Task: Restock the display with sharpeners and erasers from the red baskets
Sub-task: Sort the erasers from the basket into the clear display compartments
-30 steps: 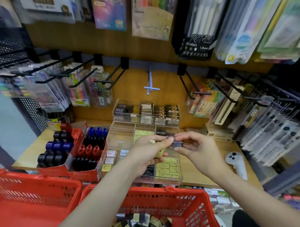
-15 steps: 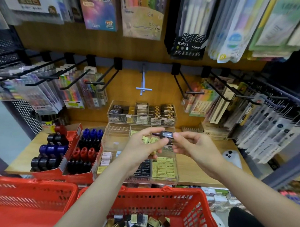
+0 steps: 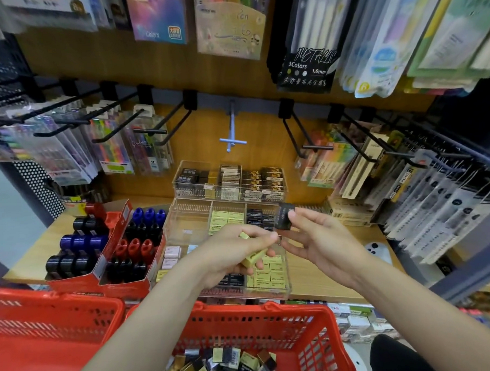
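Beyond both hands, clear acrylic trays [image 3: 286,278] of stacked erasers are set on the desk [image 3: 310,269], with red sharpener boxes [image 3: 122,275] to the left hand's left. A black-wrapped eraser [image 3: 284,217] is pinched by the right hand [image 3: 320,239], raised above the trays. A pale yellow eraser [image 3: 253,258] is gripped in the left hand [image 3: 235,251]. Below the wrists, a red basket [image 3: 270,320] of mixed erasers is seen.

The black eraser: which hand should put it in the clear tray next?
Probably the right hand: it already pinches the black eraser just above the clear tray compartment of black ones. The left hand holds yellow erasers.
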A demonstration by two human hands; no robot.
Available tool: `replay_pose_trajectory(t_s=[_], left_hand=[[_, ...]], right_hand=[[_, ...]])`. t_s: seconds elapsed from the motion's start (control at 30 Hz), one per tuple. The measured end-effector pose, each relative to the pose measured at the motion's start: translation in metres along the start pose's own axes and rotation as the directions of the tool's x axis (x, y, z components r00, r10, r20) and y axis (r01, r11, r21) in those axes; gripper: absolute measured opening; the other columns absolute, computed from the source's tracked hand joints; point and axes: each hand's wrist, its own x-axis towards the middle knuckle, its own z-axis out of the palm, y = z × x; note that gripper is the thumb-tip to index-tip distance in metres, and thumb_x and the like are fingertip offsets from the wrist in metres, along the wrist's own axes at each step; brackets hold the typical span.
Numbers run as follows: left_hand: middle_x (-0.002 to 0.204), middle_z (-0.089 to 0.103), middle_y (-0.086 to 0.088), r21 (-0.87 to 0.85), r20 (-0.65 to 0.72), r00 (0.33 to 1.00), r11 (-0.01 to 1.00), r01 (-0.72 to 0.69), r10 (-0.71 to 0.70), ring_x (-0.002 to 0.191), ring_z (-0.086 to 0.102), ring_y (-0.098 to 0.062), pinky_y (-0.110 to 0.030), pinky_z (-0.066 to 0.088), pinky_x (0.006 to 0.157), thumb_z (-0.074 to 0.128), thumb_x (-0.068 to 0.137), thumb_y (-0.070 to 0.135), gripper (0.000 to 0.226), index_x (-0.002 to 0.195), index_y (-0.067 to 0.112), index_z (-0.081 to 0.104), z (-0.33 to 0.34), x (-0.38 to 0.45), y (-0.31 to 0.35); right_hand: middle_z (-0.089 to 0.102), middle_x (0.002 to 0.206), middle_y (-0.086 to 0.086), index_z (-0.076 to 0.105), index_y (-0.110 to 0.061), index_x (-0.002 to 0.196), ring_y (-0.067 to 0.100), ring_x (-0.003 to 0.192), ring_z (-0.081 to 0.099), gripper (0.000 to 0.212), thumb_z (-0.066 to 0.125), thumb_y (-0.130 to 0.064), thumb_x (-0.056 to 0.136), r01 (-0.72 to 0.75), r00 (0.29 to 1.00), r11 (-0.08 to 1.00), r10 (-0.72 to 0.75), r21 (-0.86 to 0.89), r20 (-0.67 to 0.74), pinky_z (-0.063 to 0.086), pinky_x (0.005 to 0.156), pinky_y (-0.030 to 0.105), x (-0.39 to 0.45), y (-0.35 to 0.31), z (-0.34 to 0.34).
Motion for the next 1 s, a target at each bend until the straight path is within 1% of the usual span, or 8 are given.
replay_pose_trajectory(t_s=[0.13,0.23,0.33,0.4,0.5,0.73,0.9,1.0], left_hand=[[0.095,0.075,-0.006,-0.135,-0.212,0.977,0.991,-0.02,-0.009,0.07,0.068,-0.013,-0.023,0.054,0.06,0.075,0.085,0.028,0.019,0.102,0.023,0.072,-0.009,0.007,-0.002],[0.113,0.068,-0.012,-0.161,-0.269,0.963,0.987,-0.025,-0.019,0.096,0.068,-0.022,-0.039,0.058,0.087,0.079,0.078,0.005,0.045,0.113,0.028,0.065,-0.019,0.015,-0.008],[0.122,0.062,-0.01,-0.238,-0.296,0.955,0.971,-0.039,-0.034,0.111,0.062,-0.027,-0.045,0.049,0.102,0.069,0.075,-0.016,0.069,0.125,0.03,0.055,-0.024,0.024,-0.013],[0.12,0.062,-0.008,-0.28,-0.321,0.946,0.958,-0.061,-0.033,0.111,0.062,-0.025,-0.043,0.048,0.104,0.068,0.077,-0.016,0.067,0.126,0.026,0.054,-0.028,0.033,-0.018],[0.117,0.065,-0.007,-0.28,-0.365,0.93,0.958,-0.067,-0.042,0.112,0.063,-0.024,-0.043,0.045,0.107,0.071,0.078,-0.009,0.053,0.116,0.025,0.057,-0.037,0.044,-0.027],[0.108,0.07,-0.013,-0.404,-0.357,0.931,0.911,-0.079,-0.077,0.101,0.07,-0.02,-0.032,0.052,0.097,0.068,0.077,-0.014,0.048,0.115,0.014,0.055,-0.05,0.057,-0.035],[0.11,0.069,-0.013,-0.434,-0.347,0.933,0.898,-0.067,-0.098,0.104,0.068,-0.022,-0.032,0.052,0.098,0.07,0.076,-0.013,0.049,0.114,0.014,0.056,-0.048,0.059,-0.037],[0.109,0.069,-0.012,-0.439,-0.34,0.935,0.896,-0.067,-0.097,0.102,0.069,-0.02,-0.028,0.054,0.092,0.069,0.077,-0.014,0.049,0.115,0.013,0.057,-0.045,0.059,-0.038]], right_hand=[[0.071,0.11,0.018,0.057,-0.004,0.129,0.021,0.091,0.072,0.034,0.059,-0.007,0.095,0.047,0.998,0.994,-0.052,-0.101,-0.041,0.056,0.068,0.022,0.005,0.002,-0.006],[0.074,0.096,0.01,0.058,-0.012,0.121,0.013,0.071,0.071,0.032,0.066,-0.007,0.09,0.036,0.985,0.931,-0.095,-0.363,-0.146,0.055,0.059,0.021,0.022,0.001,-0.012],[0.072,0.096,0.0,0.063,-0.02,0.109,0.016,0.08,0.069,0.019,0.068,-0.017,0.091,-0.038,0.941,0.673,-0.225,-0.739,-0.253,0.06,0.073,0.039,0.055,0.0,-0.022],[0.071,0.105,-0.001,0.066,-0.024,0.107,0.018,0.095,0.066,0.016,0.068,-0.022,0.091,-0.058,0.935,0.518,-0.272,-0.854,-0.229,0.056,0.087,0.037,0.081,0.001,-0.022],[0.07,0.113,-0.001,0.069,-0.024,0.109,0.013,0.098,0.061,0.018,0.067,-0.021,0.092,-0.038,0.955,0.393,-0.257,-0.919,-0.149,0.049,0.088,0.025,0.116,0.008,-0.015],[0.067,0.121,0.006,0.068,-0.02,0.118,0.025,0.112,0.061,0.023,0.059,-0.023,0.097,-0.077,0.952,0.192,-0.278,-0.978,-0.129,0.05,0.099,0.036,0.15,0.027,-0.009],[0.056,0.129,0.006,0.06,-0.016,0.13,0.027,0.119,0.05,0.043,0.068,-0.031,0.091,-0.012,0.938,-0.065,-0.347,-0.998,0.011,0.042,0.104,0.039,0.149,0.044,-0.017],[0.053,0.13,0.001,0.059,-0.019,0.131,0.025,0.119,0.05,0.043,0.068,-0.029,0.09,0.01,0.916,-0.208,-0.391,-0.978,0.093,0.038,0.099,0.037,0.151,0.046,-0.025]])
